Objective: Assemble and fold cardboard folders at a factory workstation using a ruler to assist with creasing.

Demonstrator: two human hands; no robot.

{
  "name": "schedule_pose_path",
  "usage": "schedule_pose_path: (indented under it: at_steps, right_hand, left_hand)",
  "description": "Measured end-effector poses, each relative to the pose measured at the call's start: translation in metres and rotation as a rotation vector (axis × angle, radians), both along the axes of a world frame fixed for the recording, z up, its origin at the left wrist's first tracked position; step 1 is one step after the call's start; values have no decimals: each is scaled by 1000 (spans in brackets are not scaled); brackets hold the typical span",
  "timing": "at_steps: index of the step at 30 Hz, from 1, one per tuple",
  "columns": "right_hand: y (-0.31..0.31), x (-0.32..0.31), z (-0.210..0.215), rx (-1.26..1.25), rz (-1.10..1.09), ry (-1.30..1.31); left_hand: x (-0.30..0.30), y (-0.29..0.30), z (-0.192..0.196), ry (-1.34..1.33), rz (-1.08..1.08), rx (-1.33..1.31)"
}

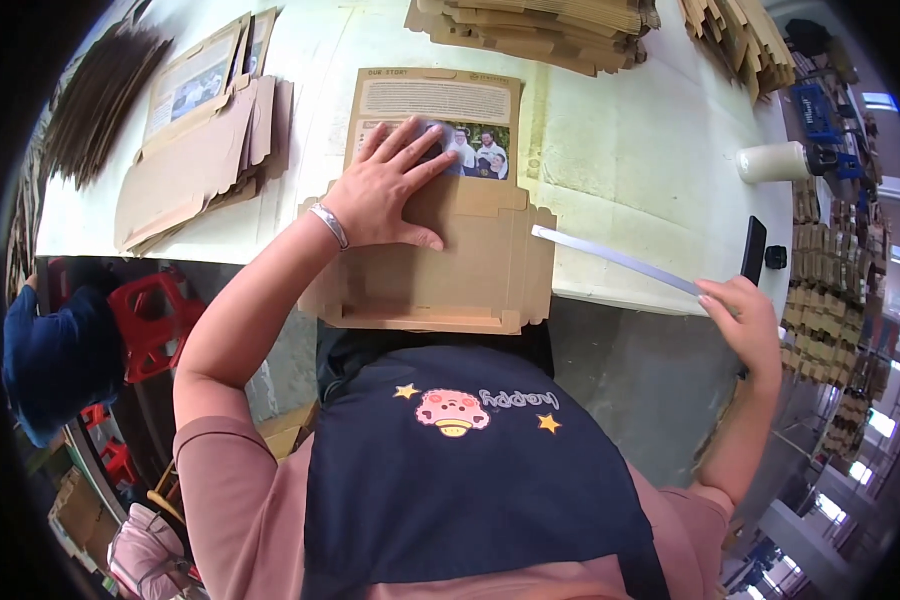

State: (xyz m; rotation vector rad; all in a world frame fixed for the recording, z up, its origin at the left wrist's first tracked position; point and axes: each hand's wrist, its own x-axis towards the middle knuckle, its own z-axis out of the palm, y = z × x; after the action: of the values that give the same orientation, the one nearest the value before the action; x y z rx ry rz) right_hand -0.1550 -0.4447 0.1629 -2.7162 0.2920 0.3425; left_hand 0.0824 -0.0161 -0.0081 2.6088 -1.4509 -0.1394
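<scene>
A flat brown cardboard box blank point(470, 270) lies in front of me, its near edge reaching past the table's edge. Its far panel carries print and a photo of people. Spread flat on that panel is my left hand point(395, 190), fingers apart, partly covering the photo. Off to the right, my right hand point(742, 312) pinches one end of a long, narrow white strip point(620, 259). The strip slants up and left, and its far end is near the right side of the blank; whether it touches the cardboard I cannot tell.
Stacks of folded cardboard point(200, 165) lie at the left, with more point(540, 30) at the back and far right point(745, 40). A whitish cylinder point(773, 162) and a black flat object point(754, 250) sit near the table's right edge. Red stools point(155, 320) and a seated person are at left.
</scene>
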Motion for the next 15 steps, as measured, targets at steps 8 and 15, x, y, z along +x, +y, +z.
schedule_pose_path:
  at_steps: [8,15]
  right_hand:
    - [25,22,-25,-85,22,-8]
    - [-18,40,-72,47,112,49]
  left_hand:
    - [1,11,2,12,-21,-62]
    - [2,6,-3,39,-38,-149]
